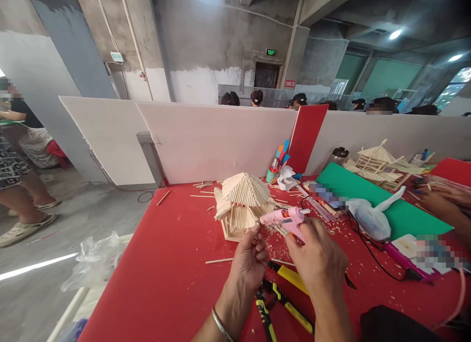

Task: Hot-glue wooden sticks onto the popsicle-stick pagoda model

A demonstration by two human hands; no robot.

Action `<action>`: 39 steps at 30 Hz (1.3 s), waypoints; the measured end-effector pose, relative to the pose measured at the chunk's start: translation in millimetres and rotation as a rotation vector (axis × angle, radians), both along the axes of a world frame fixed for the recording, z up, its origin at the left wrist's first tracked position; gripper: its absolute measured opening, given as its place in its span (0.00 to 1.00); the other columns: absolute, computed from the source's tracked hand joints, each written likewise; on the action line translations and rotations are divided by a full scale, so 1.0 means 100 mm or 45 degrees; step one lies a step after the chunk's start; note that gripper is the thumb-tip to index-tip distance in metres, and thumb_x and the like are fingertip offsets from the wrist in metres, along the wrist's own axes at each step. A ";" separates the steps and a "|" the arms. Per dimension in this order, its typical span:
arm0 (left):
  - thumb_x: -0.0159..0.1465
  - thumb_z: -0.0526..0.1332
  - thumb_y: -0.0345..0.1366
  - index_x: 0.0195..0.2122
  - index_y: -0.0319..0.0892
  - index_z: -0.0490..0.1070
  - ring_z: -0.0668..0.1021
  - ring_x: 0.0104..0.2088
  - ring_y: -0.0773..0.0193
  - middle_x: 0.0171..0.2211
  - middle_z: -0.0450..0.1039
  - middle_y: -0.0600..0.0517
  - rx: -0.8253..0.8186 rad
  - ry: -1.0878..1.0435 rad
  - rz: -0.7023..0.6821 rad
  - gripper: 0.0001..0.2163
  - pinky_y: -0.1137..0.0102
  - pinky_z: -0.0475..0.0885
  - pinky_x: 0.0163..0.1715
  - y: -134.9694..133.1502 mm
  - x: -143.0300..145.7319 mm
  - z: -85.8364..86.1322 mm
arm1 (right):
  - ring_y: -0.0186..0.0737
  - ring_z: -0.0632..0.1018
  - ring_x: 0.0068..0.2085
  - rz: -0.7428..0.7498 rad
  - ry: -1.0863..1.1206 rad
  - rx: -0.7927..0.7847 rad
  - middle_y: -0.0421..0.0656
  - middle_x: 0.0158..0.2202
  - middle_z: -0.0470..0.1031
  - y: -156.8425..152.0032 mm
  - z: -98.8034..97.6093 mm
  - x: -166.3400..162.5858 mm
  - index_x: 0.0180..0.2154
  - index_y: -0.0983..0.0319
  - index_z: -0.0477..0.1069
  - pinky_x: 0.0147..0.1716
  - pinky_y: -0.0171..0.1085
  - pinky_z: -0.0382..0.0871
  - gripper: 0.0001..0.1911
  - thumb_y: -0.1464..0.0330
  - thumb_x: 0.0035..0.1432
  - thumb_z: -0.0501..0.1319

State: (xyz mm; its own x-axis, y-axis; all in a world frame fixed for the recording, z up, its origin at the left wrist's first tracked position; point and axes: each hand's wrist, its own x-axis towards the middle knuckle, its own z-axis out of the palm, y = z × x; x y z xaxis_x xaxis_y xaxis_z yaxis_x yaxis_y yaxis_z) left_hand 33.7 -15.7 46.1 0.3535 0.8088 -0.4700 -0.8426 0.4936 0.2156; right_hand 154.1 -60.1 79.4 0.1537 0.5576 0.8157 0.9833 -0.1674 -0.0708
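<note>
My right hand (319, 253) is wrapped round the handle of a pink hot glue gun (281, 217), its nozzle aimed left. Right at that nozzle my left hand (250, 258) is closed in a pinch; what the fingertips hold is too small to name. Just beyond both hands stands a small house model (246, 191) built of thin wooden sticks, with a peaked roof and a fenced base. Below the hands lie a yellow utility knife (292, 279) and pliers with black and yellow handles (265, 315). My right forearm partly covers the knife.
Loose sticks (220, 260) and wood crumbs are scattered on the red table (154, 283). A pen cup (272, 174), crumpled tissue (287, 179), a green board (401, 224) and a plastic bag (371, 217) stand or lie to the right. White partitions (221, 141) border the back; a co-worker's hands (445, 199) are at far right.
</note>
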 end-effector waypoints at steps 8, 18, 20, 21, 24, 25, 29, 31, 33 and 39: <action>0.59 0.64 0.27 0.30 0.36 0.67 0.60 0.14 0.79 0.21 0.65 0.58 -0.018 0.104 0.045 0.05 0.83 0.50 0.09 -0.03 0.01 0.08 | 0.31 0.69 0.27 0.000 0.000 -0.011 0.40 0.34 0.75 0.00 0.01 0.00 0.34 0.61 0.72 0.24 0.35 0.50 0.05 0.70 0.56 0.58; 0.55 0.67 0.28 0.30 0.37 0.67 0.59 0.13 0.80 0.20 0.66 0.59 -0.013 0.254 0.104 0.07 0.83 0.50 0.09 -0.04 0.00 0.17 | 0.31 0.69 0.27 -0.002 0.026 -0.046 0.40 0.34 0.74 -0.01 0.04 -0.02 0.36 0.60 0.72 0.24 0.36 0.50 0.07 0.71 0.54 0.58; 0.55 0.68 0.30 0.30 0.37 0.67 0.59 0.13 0.80 0.20 0.66 0.59 0.010 0.249 0.088 0.09 0.83 0.51 0.09 -0.03 -0.03 0.18 | 0.32 0.70 0.27 0.010 0.034 -0.042 0.40 0.34 0.74 0.00 0.04 -0.03 0.36 0.60 0.72 0.25 0.36 0.52 0.06 0.72 0.54 0.59; 0.55 0.68 0.30 0.29 0.37 0.67 0.59 0.13 0.80 0.21 0.65 0.59 0.016 0.252 0.083 0.09 0.83 0.51 0.09 -0.03 -0.04 0.18 | 0.32 0.70 0.28 0.021 0.039 -0.036 0.40 0.34 0.74 0.00 0.03 -0.03 0.36 0.60 0.72 0.26 0.36 0.53 0.06 0.72 0.54 0.59; 0.58 0.67 0.30 0.28 0.37 0.65 0.59 0.13 0.81 0.20 0.65 0.59 -0.005 0.285 0.099 0.09 0.83 0.51 0.09 -0.02 -0.10 0.19 | 0.33 0.71 0.29 0.049 0.057 -0.031 0.40 0.34 0.74 0.02 0.01 -0.06 0.36 0.60 0.72 0.26 0.36 0.53 0.07 0.73 0.53 0.59; 0.59 0.66 0.29 0.29 0.37 0.65 0.58 0.13 0.81 0.20 0.65 0.59 -0.012 0.303 0.113 0.08 0.83 0.50 0.09 -0.01 -0.12 0.20 | 0.33 0.71 0.29 0.054 0.065 -0.037 0.40 0.34 0.74 0.03 0.01 -0.07 0.35 0.60 0.72 0.26 0.36 0.53 0.07 0.74 0.53 0.59; 0.63 0.62 0.29 0.29 0.37 0.65 0.58 0.12 0.81 0.20 0.64 0.59 0.001 0.390 0.170 0.07 0.83 0.50 0.09 0.00 -0.19 0.22 | 0.32 0.70 0.28 0.058 0.094 -0.035 0.39 0.33 0.74 0.05 -0.01 -0.14 0.35 0.60 0.73 0.26 0.36 0.53 0.06 0.73 0.54 0.59; 0.65 0.60 0.29 0.29 0.37 0.65 0.58 0.12 0.81 0.20 0.64 0.58 -0.006 0.412 0.188 0.07 0.83 0.50 0.08 0.00 -0.21 0.25 | 0.32 0.69 0.28 0.083 0.100 -0.001 0.39 0.34 0.74 0.05 -0.01 -0.17 0.35 0.59 0.73 0.27 0.35 0.53 0.06 0.73 0.54 0.59; 0.65 0.58 0.28 0.29 0.37 0.64 0.58 0.11 0.81 0.20 0.64 0.59 -0.050 0.408 0.189 0.07 0.83 0.50 0.08 0.01 -0.24 0.27 | 0.31 0.70 0.29 0.121 0.106 0.031 0.39 0.34 0.74 0.06 -0.01 -0.19 0.35 0.60 0.73 0.27 0.35 0.54 0.06 0.73 0.54 0.60; 0.66 0.57 0.27 0.31 0.37 0.66 0.58 0.11 0.81 0.20 0.64 0.59 -0.122 0.374 0.157 0.05 0.84 0.50 0.08 0.03 -0.27 0.33 | 0.31 0.69 0.27 0.116 0.105 0.038 0.38 0.32 0.73 0.07 -0.01 -0.22 0.36 0.59 0.73 0.26 0.36 0.53 0.06 0.73 0.54 0.60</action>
